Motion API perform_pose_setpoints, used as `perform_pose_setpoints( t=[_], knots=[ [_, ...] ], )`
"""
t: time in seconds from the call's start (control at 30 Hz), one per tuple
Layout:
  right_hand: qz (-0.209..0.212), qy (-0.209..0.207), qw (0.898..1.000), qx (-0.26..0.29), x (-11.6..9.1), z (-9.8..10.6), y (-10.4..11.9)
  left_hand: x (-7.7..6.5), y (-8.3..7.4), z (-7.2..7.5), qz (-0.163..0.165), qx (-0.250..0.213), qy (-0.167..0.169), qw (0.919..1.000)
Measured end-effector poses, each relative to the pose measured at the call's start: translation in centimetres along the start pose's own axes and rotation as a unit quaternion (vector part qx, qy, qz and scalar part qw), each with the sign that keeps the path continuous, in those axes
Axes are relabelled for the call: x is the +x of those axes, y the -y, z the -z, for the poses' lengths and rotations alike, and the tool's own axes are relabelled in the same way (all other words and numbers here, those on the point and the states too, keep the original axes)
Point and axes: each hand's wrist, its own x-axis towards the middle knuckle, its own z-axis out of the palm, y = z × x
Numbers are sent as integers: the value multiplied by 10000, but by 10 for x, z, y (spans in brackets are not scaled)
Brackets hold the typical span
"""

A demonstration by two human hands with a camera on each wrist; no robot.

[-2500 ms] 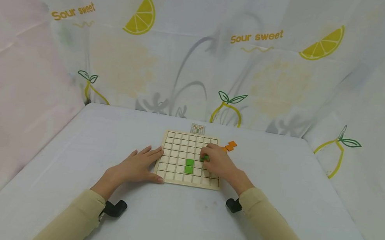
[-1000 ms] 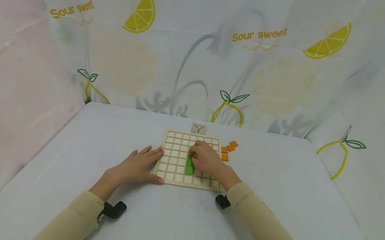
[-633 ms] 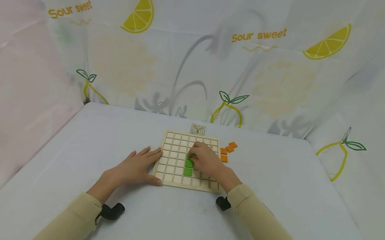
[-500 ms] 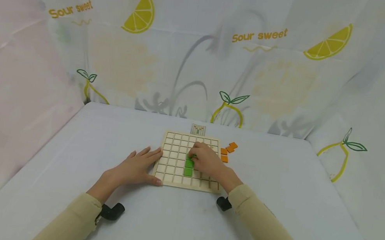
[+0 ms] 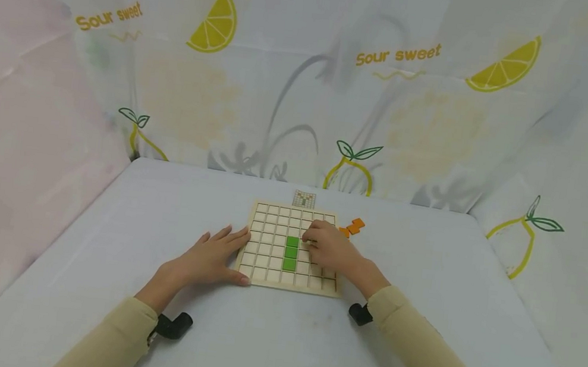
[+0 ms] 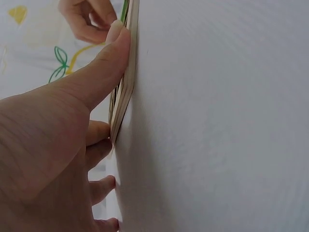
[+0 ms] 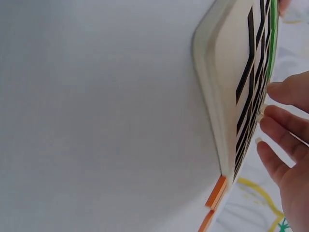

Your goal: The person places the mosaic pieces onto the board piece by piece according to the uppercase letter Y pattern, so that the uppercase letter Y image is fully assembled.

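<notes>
My left hand [image 5: 205,260] lies spread at the left side of a pale wooden grid board [image 5: 263,245]. Its thumb [image 6: 104,63] rests on the front rim, and other fingers touch the side edge in the left wrist view. Three green square tiles [image 5: 291,253] stand in a line in one column of the grid. My right hand [image 5: 334,249] hovers just right of the top green tile, its fingers [image 7: 285,125] loosely bent, with nothing visible between them. It hides part of the board's right side.
Several orange square tiles [image 5: 358,223] lie beside the board's right edge, partly covered by my right hand. A small printed pattern card [image 5: 304,199] lies behind the board. The white table [image 5: 277,343] ends at a lemon-printed cloth [image 5: 259,102] on three sides.
My right hand put a third green tile above the two others, let go of it and drew back to the right. The left hand keeps its place on the board.
</notes>
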Motion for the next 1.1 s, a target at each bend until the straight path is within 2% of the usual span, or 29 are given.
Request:
perform_pose_setpoints(
  t=[0.3,0.43,0.67,0.93,1.1],
  knots=[
    [-559,3,9982,-205,-12,9,-20,1,0,1,-4,20,14,10000],
    [-633,-122,9975,-278,-20,10,-29,1,-1,0,3,8,29,10000],
    [-479,-416,9962,-593,-34,11,-41,-1,-3,-1,54,-63,16,10000],
    [-997,-143,9922,-733,-41,11,-45,-4,-4,-2,43,-75,-12,10000],
    [-1157,-103,9909,-673,-43,13,-44,-4,-4,-2,11,-89,-55,9999]
  ],
)
